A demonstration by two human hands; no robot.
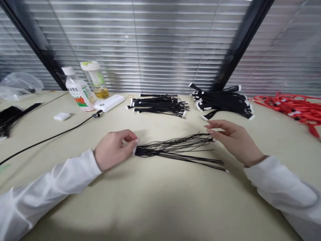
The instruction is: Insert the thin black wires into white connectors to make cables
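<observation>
A black wire harness (160, 150) stretches between my hands just above the table, its thin strands fanned out toward the right. My left hand (116, 149) pinches the harness at its white connector end. With thumb and fingertips, my right hand (232, 139) grips some of the loose strand ends. Other strands hang free below it, and one shows a small pale tip. Beyond my hands lies a pile of similar black harnesses (160, 104) with white connectors and loose ends. Right of that pile is a thicker stack of black cables (222, 100) with white connectors.
Red cables (288, 107) lie heaped at the far right. A juice bottle (77, 88), a tea bottle (96, 80), a white power bank (109, 103) with a black cord (57, 136), and a white case (62, 116) stand or lie at left. Window blinds (163, 43) rise behind the table.
</observation>
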